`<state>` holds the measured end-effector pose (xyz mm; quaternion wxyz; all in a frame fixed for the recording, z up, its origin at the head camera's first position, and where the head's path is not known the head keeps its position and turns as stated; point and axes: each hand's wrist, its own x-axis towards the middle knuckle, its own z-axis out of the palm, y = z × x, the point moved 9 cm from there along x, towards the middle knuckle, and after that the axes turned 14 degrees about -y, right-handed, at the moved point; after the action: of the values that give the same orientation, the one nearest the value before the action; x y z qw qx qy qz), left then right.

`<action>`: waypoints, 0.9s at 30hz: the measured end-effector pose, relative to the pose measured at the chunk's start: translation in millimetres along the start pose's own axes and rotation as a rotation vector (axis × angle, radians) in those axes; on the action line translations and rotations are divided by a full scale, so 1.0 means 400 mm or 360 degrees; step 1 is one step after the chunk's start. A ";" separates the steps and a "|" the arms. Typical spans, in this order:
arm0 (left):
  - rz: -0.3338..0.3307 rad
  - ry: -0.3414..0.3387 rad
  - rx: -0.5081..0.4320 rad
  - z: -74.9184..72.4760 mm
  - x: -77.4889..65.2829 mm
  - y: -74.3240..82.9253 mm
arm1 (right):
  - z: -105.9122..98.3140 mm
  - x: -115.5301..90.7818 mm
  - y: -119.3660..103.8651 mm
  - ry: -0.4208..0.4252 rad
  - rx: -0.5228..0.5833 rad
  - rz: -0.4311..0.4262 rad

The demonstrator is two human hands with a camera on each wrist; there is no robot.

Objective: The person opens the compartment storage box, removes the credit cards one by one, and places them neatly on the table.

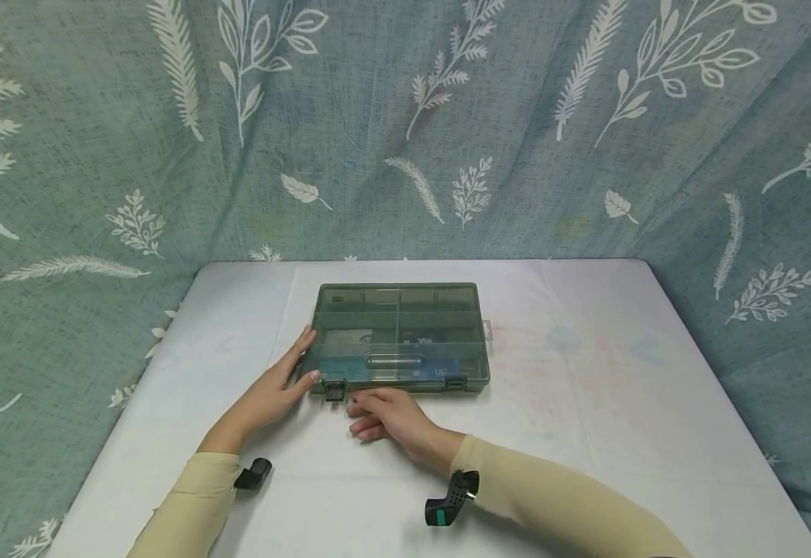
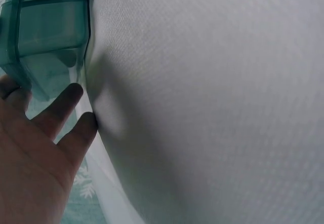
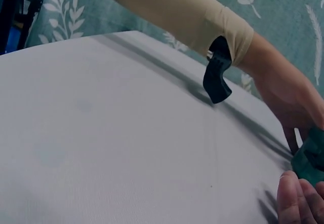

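A translucent green compartment box (image 1: 436,301) lies flat on the white-covered table, its lid down. Spread over its left side is my left hand (image 1: 270,397), with fingertips along the left edge and the thumb at the front left corner. In the left wrist view its extended fingers reach the box's end wall (image 2: 50,29). My right hand (image 1: 400,418) is at the front edge, fingers loosely bent, with the index fingertip beside the left latch (image 1: 335,390). That latch sticks out from the front, while the right latch (image 1: 455,384) lies against it.
Through the lid show several cards, among them a pale one (image 1: 349,337) and a blue one (image 1: 440,370). A clear hang tab (image 1: 488,331) juts from the box's right side. The white tablecloth (image 1: 586,403) surrounds it, and a leaf-patterned green curtain (image 1: 363,139) hangs behind.
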<state>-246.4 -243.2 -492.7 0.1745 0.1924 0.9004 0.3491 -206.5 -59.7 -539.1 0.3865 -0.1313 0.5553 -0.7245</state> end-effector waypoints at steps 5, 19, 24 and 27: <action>-0.0005 -0.0010 -0.0003 0.000 0.000 -0.001 | -0.018 -0.018 -0.006 0.0000 -0.0016 0.0002; -0.0012 -0.0043 -0.0041 0.004 0.001 0.003 | -0.072 -0.073 -0.015 -0.0080 -0.0025 0.0030; -0.0014 -0.0036 -0.0039 0.003 -0.001 0.003 | -0.089 -0.091 -0.017 -0.0089 -0.0002 0.0028; -0.0020 -0.0029 -0.0031 0.003 -0.002 0.001 | -0.100 -0.100 -0.017 -0.0086 -0.0005 0.0028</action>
<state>-245.3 -242.7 -493.2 0.1867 0.1883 0.8965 0.3550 -207.4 -2.7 -537.3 0.4074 -0.1465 0.5471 -0.7164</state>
